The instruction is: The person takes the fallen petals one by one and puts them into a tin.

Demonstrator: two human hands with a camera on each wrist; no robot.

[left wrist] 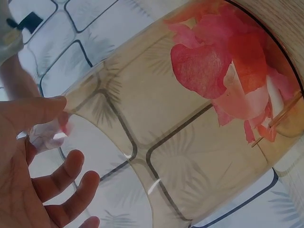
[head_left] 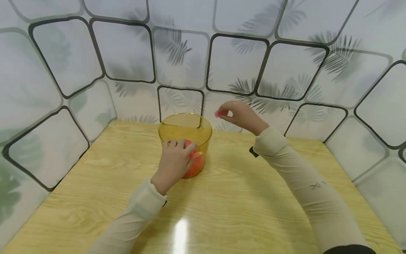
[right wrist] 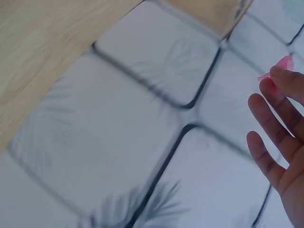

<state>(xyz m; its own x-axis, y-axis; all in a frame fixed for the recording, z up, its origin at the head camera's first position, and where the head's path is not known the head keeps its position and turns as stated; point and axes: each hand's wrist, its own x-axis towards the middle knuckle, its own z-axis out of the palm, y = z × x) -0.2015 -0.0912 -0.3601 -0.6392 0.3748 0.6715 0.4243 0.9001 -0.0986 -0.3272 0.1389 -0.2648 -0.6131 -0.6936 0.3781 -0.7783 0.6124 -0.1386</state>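
A see-through amber bin (head_left: 168, 135) stands on the table, with a pile of red, pink and orange petals (left wrist: 202, 71) at its bottom. In the head view my left hand (head_left: 174, 158) overlaps the near side of the bin, its fingers close to the rim. The left wrist view shows that hand (left wrist: 57, 180) with loosely bent, spread fingers and nothing gripped. Right of the bin and higher than its rim, my right hand (head_left: 239, 114) pinches a small pink petal (right wrist: 283, 65) between thumb and index finger. Its other fingers (right wrist: 266, 156) are spread apart.
The bin stands toward the back of a light wood-grain table (head_left: 238, 208). Behind and on both sides rises a pale backdrop (head_left: 180, 60) printed with dark rounded outlines and grey leaves. A bright reflection lies on the near tabletop.
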